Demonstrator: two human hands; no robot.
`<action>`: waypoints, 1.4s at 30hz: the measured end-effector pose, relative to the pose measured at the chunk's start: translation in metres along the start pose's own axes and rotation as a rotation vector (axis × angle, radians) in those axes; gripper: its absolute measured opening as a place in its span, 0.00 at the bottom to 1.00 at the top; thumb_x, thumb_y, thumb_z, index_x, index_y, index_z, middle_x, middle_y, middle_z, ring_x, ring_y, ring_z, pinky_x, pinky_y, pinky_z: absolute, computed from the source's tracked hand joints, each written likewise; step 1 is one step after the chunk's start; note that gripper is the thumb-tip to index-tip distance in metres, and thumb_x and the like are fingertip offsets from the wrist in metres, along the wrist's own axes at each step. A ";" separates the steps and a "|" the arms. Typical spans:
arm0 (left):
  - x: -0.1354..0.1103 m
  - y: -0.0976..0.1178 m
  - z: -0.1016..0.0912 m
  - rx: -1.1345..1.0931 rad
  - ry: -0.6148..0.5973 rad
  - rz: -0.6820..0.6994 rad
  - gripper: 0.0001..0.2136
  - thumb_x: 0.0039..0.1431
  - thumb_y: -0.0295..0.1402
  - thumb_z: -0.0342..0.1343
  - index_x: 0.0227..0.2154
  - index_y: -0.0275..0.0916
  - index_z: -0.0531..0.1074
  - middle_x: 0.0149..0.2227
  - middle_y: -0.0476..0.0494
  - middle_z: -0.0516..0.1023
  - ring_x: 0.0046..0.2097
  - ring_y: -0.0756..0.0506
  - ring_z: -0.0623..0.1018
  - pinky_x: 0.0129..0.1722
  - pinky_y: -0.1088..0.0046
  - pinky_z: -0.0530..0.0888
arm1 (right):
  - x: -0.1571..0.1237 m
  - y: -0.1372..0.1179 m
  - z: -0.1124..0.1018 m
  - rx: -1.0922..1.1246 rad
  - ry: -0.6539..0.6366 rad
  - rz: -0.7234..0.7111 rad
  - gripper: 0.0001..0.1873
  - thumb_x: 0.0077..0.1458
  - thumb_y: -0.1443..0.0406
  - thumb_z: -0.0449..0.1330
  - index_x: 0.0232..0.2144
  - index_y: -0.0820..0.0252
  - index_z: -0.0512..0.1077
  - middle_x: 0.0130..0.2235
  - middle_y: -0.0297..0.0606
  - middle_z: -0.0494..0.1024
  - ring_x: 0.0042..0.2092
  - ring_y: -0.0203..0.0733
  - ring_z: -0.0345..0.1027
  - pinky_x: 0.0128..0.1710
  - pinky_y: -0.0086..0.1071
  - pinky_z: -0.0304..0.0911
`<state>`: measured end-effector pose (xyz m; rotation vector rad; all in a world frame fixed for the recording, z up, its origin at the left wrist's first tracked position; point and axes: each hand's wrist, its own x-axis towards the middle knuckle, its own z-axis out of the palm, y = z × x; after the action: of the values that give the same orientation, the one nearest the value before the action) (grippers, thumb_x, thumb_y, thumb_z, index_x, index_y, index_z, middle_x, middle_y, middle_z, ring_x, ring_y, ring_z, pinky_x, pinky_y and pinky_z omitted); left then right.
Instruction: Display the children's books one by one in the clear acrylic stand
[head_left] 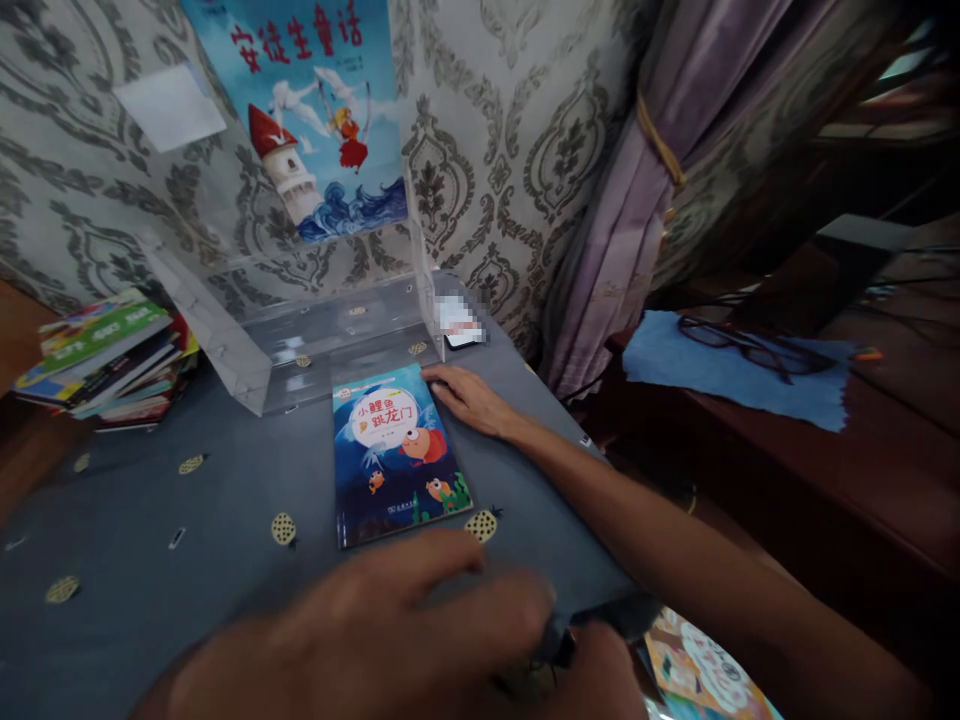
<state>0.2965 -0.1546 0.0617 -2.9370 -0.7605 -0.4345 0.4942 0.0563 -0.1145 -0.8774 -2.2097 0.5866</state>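
Observation:
A children's picture book (401, 465), with a blue cover and orange fish, lies face up on the patterned grey-blue tablecloth. At its upper right corner rests my right hand (472, 400), fingers stretched out and touching or just beside the cover's edge. My left hand (375, 630) is large and blurred in the foreground, over the near side of the table. Its fingers are apart and nothing shows between them. Beyond the book stands a clear acrylic stand (330, 325). Behind it is a larger blue book or poster (330, 120) with a red-roofed tower.
Several books are stacked in a pile (112, 360) at the left. A phone-like object (459, 322) lies right of the stand. Glasses (757, 345) rest on a blue cloth (667, 360) at the right. Below the table edge another colourful book (697, 665) shows. A curtain (622, 230) hangs behind.

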 end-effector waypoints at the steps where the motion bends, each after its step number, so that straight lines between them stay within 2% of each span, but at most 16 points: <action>1: 0.014 -0.005 0.000 0.010 -0.006 0.051 0.17 0.68 0.41 0.49 0.56 0.56 0.71 0.49 0.53 0.81 0.48 0.43 0.78 0.42 0.68 0.78 | 0.000 0.000 0.000 0.009 0.005 -0.003 0.17 0.68 0.64 0.48 0.54 0.60 0.69 0.54 0.47 0.76 0.55 0.49 0.69 0.57 0.48 0.63; 3: 0.038 -0.027 0.007 -0.056 -0.096 0.055 0.13 0.68 0.34 0.48 0.49 0.50 0.74 0.45 0.51 0.82 0.45 0.45 0.79 0.44 0.69 0.77 | 0.000 0.000 0.000 0.035 0.016 0.004 0.17 0.68 0.65 0.47 0.54 0.59 0.69 0.53 0.46 0.77 0.55 0.48 0.70 0.58 0.48 0.63; 4: 0.046 -0.044 0.016 -0.066 -0.143 -0.002 0.12 0.68 0.30 0.47 0.46 0.47 0.75 0.43 0.49 0.81 0.44 0.46 0.79 0.44 0.69 0.76 | 0.000 0.000 -0.001 0.050 0.019 0.015 0.17 0.68 0.65 0.47 0.54 0.58 0.69 0.53 0.45 0.77 0.54 0.48 0.70 0.57 0.48 0.64; 7: 0.054 -0.102 0.057 0.015 -0.193 -0.258 0.13 0.63 0.22 0.45 0.41 0.38 0.74 0.43 0.42 0.81 0.45 0.43 0.79 0.46 0.65 0.75 | 0.000 -0.002 -0.002 0.094 0.019 0.055 0.18 0.67 0.66 0.47 0.55 0.58 0.68 0.51 0.44 0.78 0.54 0.46 0.71 0.56 0.46 0.65; 10: 0.047 -0.149 0.102 -0.027 -0.141 -0.381 0.18 0.55 0.16 0.43 0.41 0.39 0.72 0.43 0.43 0.79 0.47 0.44 0.77 0.47 0.65 0.74 | 0.001 -0.002 -0.002 0.129 0.021 0.066 0.19 0.67 0.67 0.47 0.56 0.58 0.67 0.51 0.43 0.79 0.54 0.45 0.71 0.57 0.46 0.64; 12: 0.041 -0.165 0.123 -0.061 -0.153 -0.412 0.18 0.54 0.16 0.42 0.40 0.39 0.70 0.42 0.42 0.79 0.45 0.44 0.77 0.47 0.65 0.74 | 0.001 -0.001 -0.002 0.130 0.022 0.072 0.19 0.67 0.68 0.47 0.57 0.58 0.67 0.51 0.44 0.79 0.55 0.45 0.71 0.57 0.46 0.64; 14: 0.038 -0.170 0.134 -0.076 -0.177 -0.431 0.18 0.53 0.16 0.42 0.41 0.39 0.69 0.42 0.42 0.79 0.46 0.43 0.77 0.48 0.63 0.73 | 0.001 0.000 -0.001 0.120 0.021 0.080 0.19 0.66 0.68 0.47 0.57 0.58 0.67 0.52 0.43 0.79 0.55 0.45 0.71 0.57 0.47 0.64; 17: 0.037 -0.167 0.136 -0.078 -0.179 -0.417 0.18 0.54 0.17 0.43 0.44 0.40 0.68 0.46 0.41 0.78 0.49 0.43 0.76 0.51 0.62 0.72 | 0.002 0.000 -0.001 0.115 0.015 0.076 0.19 0.67 0.69 0.47 0.57 0.58 0.67 0.52 0.43 0.79 0.55 0.44 0.71 0.57 0.46 0.64; 21: 0.038 -0.153 0.132 -0.063 -0.191 -0.358 0.14 0.61 0.22 0.43 0.46 0.40 0.67 0.49 0.39 0.77 0.52 0.42 0.76 0.52 0.60 0.73 | 0.002 -0.001 -0.001 0.100 0.017 0.057 0.18 0.67 0.69 0.47 0.55 0.58 0.68 0.52 0.43 0.79 0.54 0.43 0.71 0.57 0.44 0.64; 24: 0.035 -0.138 0.129 -0.100 -0.207 -0.298 0.12 0.64 0.24 0.43 0.45 0.41 0.68 0.48 0.40 0.77 0.52 0.42 0.76 0.53 0.59 0.73 | 0.002 -0.001 -0.001 0.090 0.018 0.059 0.18 0.67 0.69 0.47 0.55 0.59 0.68 0.52 0.43 0.78 0.55 0.44 0.71 0.57 0.44 0.64; 27: 0.028 -0.120 0.125 -0.146 -0.200 -0.253 0.12 0.66 0.26 0.43 0.46 0.40 0.68 0.52 0.38 0.76 0.57 0.41 0.74 0.57 0.55 0.71 | 0.002 -0.001 -0.001 0.086 0.023 0.059 0.18 0.67 0.68 0.47 0.55 0.57 0.67 0.52 0.42 0.78 0.55 0.44 0.71 0.58 0.44 0.64; 30: 0.020 -0.104 0.118 -0.169 -0.225 -0.229 0.12 0.68 0.29 0.43 0.49 0.39 0.69 0.56 0.37 0.75 0.60 0.41 0.72 0.61 0.55 0.69 | 0.002 -0.001 0.000 0.084 0.023 0.046 0.18 0.67 0.69 0.47 0.55 0.57 0.67 0.51 0.42 0.78 0.55 0.44 0.71 0.57 0.44 0.64; 32: 0.015 -0.093 0.114 -0.167 -0.252 -0.214 0.13 0.70 0.34 0.45 0.51 0.38 0.69 0.58 0.37 0.74 0.62 0.41 0.71 0.62 0.56 0.68 | 0.003 -0.001 0.000 0.070 0.029 0.047 0.18 0.67 0.69 0.47 0.55 0.58 0.67 0.51 0.42 0.79 0.54 0.44 0.71 0.58 0.44 0.64; 35: 0.009 -0.080 0.112 -0.117 -0.283 -0.190 0.23 0.67 0.49 0.48 0.56 0.37 0.67 0.62 0.35 0.71 0.66 0.39 0.67 0.63 0.55 0.67 | 0.003 -0.003 0.001 0.048 0.035 0.047 0.17 0.66 0.70 0.47 0.53 0.58 0.68 0.51 0.42 0.79 0.54 0.44 0.70 0.58 0.44 0.63; 37: 0.007 -0.072 0.114 -0.052 -0.295 -0.173 0.28 0.65 0.53 0.49 0.58 0.37 0.66 0.63 0.33 0.69 0.67 0.37 0.65 0.63 0.54 0.66 | 0.003 -0.005 0.001 0.041 0.028 0.042 0.17 0.66 0.70 0.48 0.53 0.59 0.68 0.51 0.43 0.78 0.54 0.44 0.70 0.58 0.43 0.63; 42: 0.008 -0.058 0.126 0.114 -0.251 -0.183 0.23 0.68 0.46 0.49 0.56 0.32 0.68 0.60 0.30 0.72 0.65 0.37 0.68 0.61 0.55 0.69 | 0.001 -0.015 -0.001 -0.007 0.034 0.062 0.15 0.66 0.69 0.49 0.52 0.58 0.70 0.51 0.42 0.78 0.53 0.44 0.71 0.55 0.41 0.65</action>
<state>0.3068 -0.0820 -0.0564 -2.8575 -1.0509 -0.0282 0.4884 0.0471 -0.1046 -0.9553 -2.1625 0.5888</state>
